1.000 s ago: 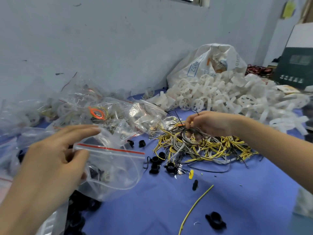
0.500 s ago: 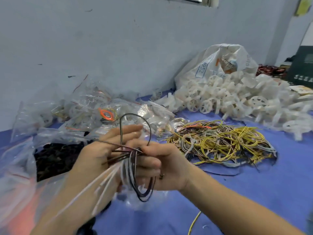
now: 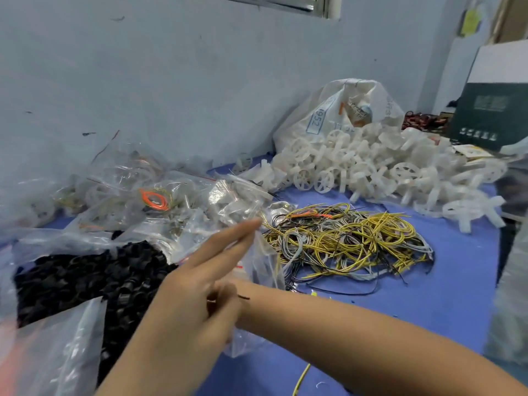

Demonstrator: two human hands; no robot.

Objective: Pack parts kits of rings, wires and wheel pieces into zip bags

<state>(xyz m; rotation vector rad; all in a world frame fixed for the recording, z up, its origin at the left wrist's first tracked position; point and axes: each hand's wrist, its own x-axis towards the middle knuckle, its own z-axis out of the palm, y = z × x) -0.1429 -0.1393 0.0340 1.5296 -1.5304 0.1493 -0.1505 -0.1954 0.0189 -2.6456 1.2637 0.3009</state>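
My left hand (image 3: 188,304) is at the centre front, with two fingers stretched straight along a clear zip bag (image 3: 264,252) that has a red strip, and it holds the bag up. My right forearm (image 3: 343,330) reaches in from the lower right. Its hand is hidden behind my left hand at the bag, where a black wire end (image 3: 243,297) pokes out. A tangle of yellow, grey and black wires (image 3: 351,241) lies just right of the bag. White wheel pieces (image 3: 371,167) are heaped behind. Black rings (image 3: 85,278) fill an open bag at left.
Packed zip bags (image 3: 137,201) are piled against the wall at the back left. A white sack (image 3: 343,110) stands behind the wheels and a dark green box (image 3: 491,112) at the far right. One loose yellow wire (image 3: 301,378) lies on the blue table front.
My right hand carried a black wire loop from the wire pile to the bag and has now sunk out of sight behind my left hand. The loop no longer shows above the bag.
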